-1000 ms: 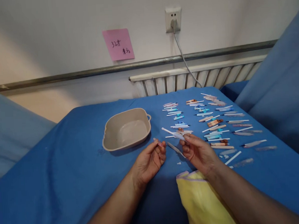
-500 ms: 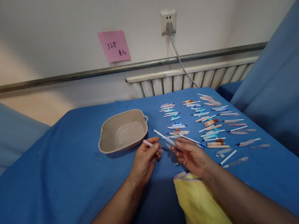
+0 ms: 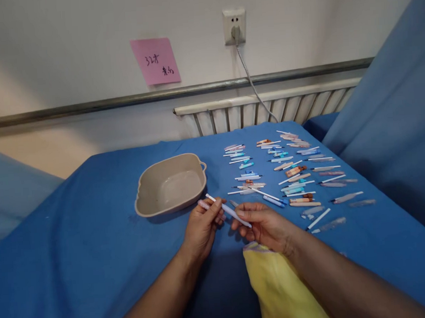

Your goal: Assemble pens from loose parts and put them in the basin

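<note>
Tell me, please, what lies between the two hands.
In the head view, a pale stick spans from left hand to right hand; a grey tip shows just beyond it.

There are two hands [image 3: 201,226], one basin [image 3: 171,187], one note [image 3: 155,61], dozens of pen pieces [image 3: 305,204].

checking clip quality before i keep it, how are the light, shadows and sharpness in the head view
Head view: dim, uneven light, warmer at the left of the wall; head view: shadow beneath the tan basin; head view: fine detail soft on the held pale stick.
</note>
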The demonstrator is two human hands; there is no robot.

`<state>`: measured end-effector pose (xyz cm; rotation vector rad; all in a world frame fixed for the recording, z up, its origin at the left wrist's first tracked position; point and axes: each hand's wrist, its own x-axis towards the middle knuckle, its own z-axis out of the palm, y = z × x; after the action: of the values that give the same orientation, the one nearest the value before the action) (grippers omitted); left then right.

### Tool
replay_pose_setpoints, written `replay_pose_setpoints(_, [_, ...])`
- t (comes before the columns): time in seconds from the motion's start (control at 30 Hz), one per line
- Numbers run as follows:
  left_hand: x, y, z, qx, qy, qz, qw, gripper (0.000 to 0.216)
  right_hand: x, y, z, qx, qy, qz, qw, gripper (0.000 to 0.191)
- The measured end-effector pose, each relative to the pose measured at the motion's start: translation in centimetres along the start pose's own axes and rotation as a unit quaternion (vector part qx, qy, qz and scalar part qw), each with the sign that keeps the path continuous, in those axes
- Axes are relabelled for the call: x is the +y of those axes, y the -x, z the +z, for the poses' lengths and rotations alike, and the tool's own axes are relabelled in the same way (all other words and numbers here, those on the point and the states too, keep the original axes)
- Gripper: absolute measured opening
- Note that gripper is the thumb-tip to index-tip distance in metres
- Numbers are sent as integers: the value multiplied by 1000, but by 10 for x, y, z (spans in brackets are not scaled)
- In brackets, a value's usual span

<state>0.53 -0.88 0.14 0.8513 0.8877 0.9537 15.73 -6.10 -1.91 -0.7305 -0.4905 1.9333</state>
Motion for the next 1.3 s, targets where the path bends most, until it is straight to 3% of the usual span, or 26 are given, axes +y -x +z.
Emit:
replay_pose_setpoints(0.27, [5, -1, 0, 50, 10, 78, 996, 16, -1, 0, -2, -1, 6, -2, 1000, 20])
replay_pose_setpoints(0.57, [-3, -3, -1, 22, -9, 26, 999, 21, -1, -1, -2, 8, 29, -5, 1000, 23])
replay_pose_setpoints(0.9, [-4, -3, -1, 8, -2, 19, 1000, 21, 1, -1, -1, -5, 35, -8, 999, 24])
replay_pose_setpoints(1.07, [-4, -2, -1, 13, -11, 11, 1000, 25, 7, 0, 2, -37, 52, -49, 997, 27])
replay_pose_setpoints(1.3, [-4, -4, -5, 4, -28, -4, 1000, 25, 15, 0, 4, -29, 98, -83, 991, 38])
